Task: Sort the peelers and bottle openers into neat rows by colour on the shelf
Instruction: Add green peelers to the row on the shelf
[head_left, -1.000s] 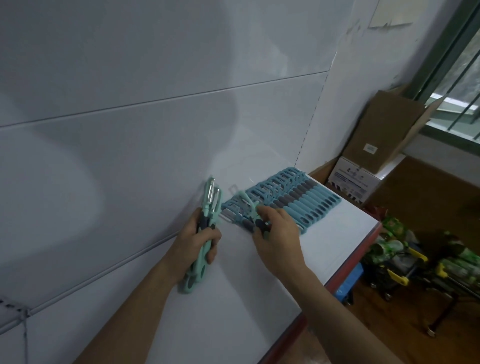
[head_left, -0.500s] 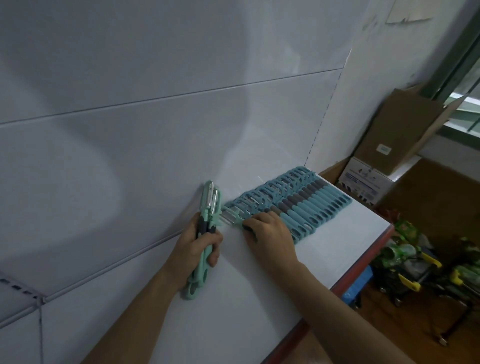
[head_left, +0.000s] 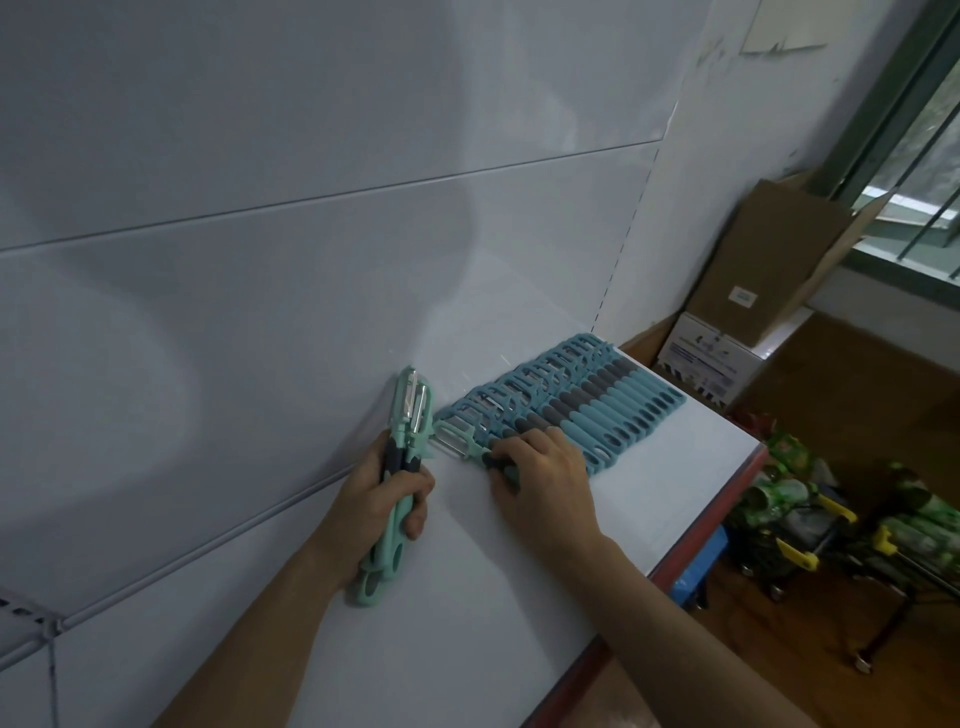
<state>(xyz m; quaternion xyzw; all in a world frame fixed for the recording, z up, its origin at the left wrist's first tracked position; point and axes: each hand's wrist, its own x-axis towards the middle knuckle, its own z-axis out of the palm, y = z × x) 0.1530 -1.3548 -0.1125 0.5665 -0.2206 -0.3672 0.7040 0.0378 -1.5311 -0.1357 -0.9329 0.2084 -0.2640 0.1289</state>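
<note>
A row of several blue peelers with grey grips lies side by side on the white shelf, running toward the far right end. My left hand grips a bunch of mint-green peelers, blades pointing up along the back panel. My right hand rests on the shelf at the near end of the row, its fingers curled on a mint-green peeler that lies flat next to the blue ones. Its handle is hidden under my fingers.
A white back panel rises behind the shelf. The shelf has a red front edge. Beyond its right end stand a brown cardboard box and a white printed box. Green packaged goods on small trolleys sit on the wooden floor.
My right hand has set the mint-green peeler down flat against the near end of the blue row. My left hand has kept its bunch, moving only slightly.
</note>
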